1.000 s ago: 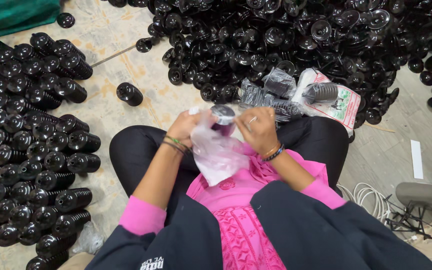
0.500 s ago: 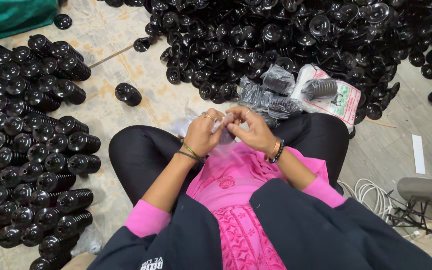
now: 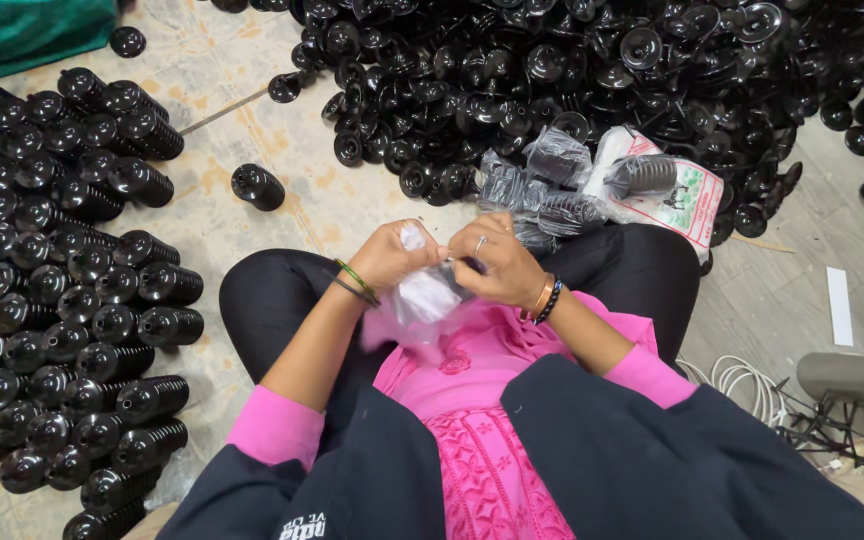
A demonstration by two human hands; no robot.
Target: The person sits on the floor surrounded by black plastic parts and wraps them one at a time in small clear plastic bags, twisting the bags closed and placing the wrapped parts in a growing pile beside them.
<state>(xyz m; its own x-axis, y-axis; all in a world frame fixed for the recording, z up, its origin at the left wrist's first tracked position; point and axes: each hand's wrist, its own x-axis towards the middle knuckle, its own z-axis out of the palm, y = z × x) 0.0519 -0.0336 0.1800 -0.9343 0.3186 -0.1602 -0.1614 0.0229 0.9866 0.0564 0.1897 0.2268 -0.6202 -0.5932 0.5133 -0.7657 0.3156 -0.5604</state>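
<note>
1. We see the left hand [image 3: 389,257] and right hand [image 3: 497,265] drawn together, both pinching the clear plastic bag [image 3: 422,295].
2. The bag hangs lengthwise toward the lap, nearer the left hand (contents hidden).

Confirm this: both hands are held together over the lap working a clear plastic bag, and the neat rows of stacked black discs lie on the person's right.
Not quite. The head view shows the left hand and right hand together on the clear plastic bag over the lap, but the neat rows of stacked black discs lie on the person's left, not the right.
</note>
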